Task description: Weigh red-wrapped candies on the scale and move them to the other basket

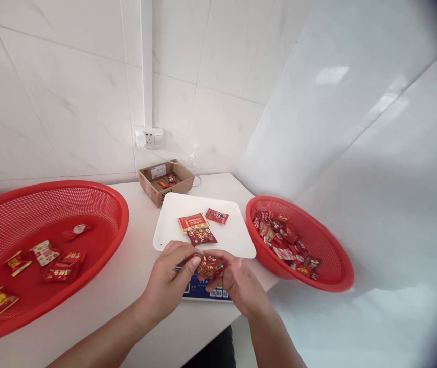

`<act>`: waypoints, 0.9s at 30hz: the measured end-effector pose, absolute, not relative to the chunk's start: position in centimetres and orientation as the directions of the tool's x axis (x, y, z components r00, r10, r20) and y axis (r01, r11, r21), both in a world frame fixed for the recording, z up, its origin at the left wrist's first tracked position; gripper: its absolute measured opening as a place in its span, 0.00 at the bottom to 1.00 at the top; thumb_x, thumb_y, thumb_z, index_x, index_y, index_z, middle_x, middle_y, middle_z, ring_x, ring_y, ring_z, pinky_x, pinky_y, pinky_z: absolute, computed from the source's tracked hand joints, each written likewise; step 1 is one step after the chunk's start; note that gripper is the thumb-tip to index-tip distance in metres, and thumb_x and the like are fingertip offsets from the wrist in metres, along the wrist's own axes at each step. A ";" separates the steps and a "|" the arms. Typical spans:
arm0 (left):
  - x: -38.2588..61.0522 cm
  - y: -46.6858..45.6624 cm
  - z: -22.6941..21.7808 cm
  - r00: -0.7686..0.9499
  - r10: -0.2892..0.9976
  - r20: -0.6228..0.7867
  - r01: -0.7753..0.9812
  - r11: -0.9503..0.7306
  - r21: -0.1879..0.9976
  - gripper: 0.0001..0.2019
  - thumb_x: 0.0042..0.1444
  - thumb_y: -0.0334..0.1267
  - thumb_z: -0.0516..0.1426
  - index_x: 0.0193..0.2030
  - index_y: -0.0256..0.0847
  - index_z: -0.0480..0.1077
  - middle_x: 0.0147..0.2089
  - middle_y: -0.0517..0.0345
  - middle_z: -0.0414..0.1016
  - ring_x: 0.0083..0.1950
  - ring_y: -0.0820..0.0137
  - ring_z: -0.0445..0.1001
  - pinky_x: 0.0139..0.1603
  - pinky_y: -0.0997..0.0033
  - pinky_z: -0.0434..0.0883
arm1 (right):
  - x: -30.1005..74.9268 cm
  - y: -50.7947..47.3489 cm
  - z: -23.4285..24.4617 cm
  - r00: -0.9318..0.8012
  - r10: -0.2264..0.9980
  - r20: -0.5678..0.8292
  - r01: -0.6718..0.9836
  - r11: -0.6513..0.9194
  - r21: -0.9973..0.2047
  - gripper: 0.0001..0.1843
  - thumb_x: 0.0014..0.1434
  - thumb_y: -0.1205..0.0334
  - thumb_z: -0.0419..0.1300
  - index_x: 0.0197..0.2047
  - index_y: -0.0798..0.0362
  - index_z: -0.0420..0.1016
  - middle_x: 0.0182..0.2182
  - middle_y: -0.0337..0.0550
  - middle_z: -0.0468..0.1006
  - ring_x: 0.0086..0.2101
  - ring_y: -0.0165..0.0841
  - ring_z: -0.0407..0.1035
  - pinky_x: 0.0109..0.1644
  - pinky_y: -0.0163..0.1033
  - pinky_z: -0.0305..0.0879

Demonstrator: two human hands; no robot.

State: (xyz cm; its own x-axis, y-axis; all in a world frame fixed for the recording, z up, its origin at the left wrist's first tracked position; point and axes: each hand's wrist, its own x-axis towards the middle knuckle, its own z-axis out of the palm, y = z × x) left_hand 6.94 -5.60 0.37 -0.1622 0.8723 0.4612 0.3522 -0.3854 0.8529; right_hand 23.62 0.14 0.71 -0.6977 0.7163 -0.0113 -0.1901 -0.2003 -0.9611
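Between my two hands, just over the front of a digital scale (203, 290), is a small dark red snack packet (209, 267) with gold print. My left hand (172, 273) pinches its left end between thumb and fingers. On the other end, the fingers of my right hand (239, 283) are closed. Behind them, the scale's white tray (237, 240) carries a red and gold packet (193, 223), a dark red packet (202, 236) touching it, and a small red packet (217, 215) lying apart. My fingers partly cover the held packet and the scale's blue panel.
A large red plastic basket (120, 225) with several packets stands at the left. At the right, a smaller red basket (341, 266) holds many packets and overhangs the table edge. An open cardboard box (153, 191) with a few packets sits behind the tray, near a wall socket (150, 138).
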 end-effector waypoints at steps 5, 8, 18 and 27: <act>7.3 -5.6 0.5 -0.244 0.949 0.200 0.132 -0.172 0.976 0.15 0.59 0.48 0.54 0.27 0.40 0.68 0.28 0.60 0.67 0.31 0.72 0.66 0.33 0.72 0.66 | 23.5 0.0 0.9 -0.569 0.822 0.022 0.043 0.056 -0.998 0.22 0.56 0.42 0.59 0.40 0.52 0.76 0.27 0.40 0.75 0.24 0.28 0.66 0.29 0.35 0.67; 7.4 -5.7 0.4 -0.252 0.960 0.123 0.035 -0.118 0.992 0.16 0.58 0.51 0.54 0.28 0.40 0.68 0.27 0.61 0.67 0.30 0.72 0.65 0.32 0.74 0.66 | 23.0 -0.1 1.2 -0.510 0.859 0.055 0.108 0.127 -0.986 0.21 0.58 0.42 0.56 0.38 0.52 0.76 0.24 0.38 0.73 0.23 0.29 0.66 0.28 0.35 0.66; 7.1 -5.8 0.9 -0.323 0.946 0.021 -0.114 -0.061 0.992 0.18 0.54 0.54 0.57 0.29 0.40 0.68 0.27 0.63 0.67 0.29 0.74 0.65 0.31 0.76 0.67 | 23.4 -0.1 2.2 -0.484 0.875 0.014 0.167 0.108 -0.980 0.21 0.57 0.41 0.56 0.28 0.51 0.71 0.23 0.39 0.73 0.25 0.31 0.67 0.31 0.36 0.66; 7.1 -5.5 0.7 -0.269 0.961 -0.071 -0.166 0.026 0.986 0.20 0.51 0.57 0.59 0.28 0.40 0.64 0.20 0.69 0.58 0.19 0.80 0.53 0.18 0.80 0.52 | 23.7 -0.3 1.6 -0.473 0.880 0.048 0.165 0.142 -0.976 0.23 0.59 0.41 0.54 0.24 0.51 0.65 0.20 0.37 0.69 0.24 0.29 0.64 0.30 0.35 0.63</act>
State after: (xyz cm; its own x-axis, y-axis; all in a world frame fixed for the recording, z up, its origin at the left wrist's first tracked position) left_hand 7.12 -5.52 0.75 -0.2686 0.9607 -0.0707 -0.1657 0.0263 0.9858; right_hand 23.73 -0.29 1.59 -0.4732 0.8797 0.0479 0.1654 0.1421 -0.9759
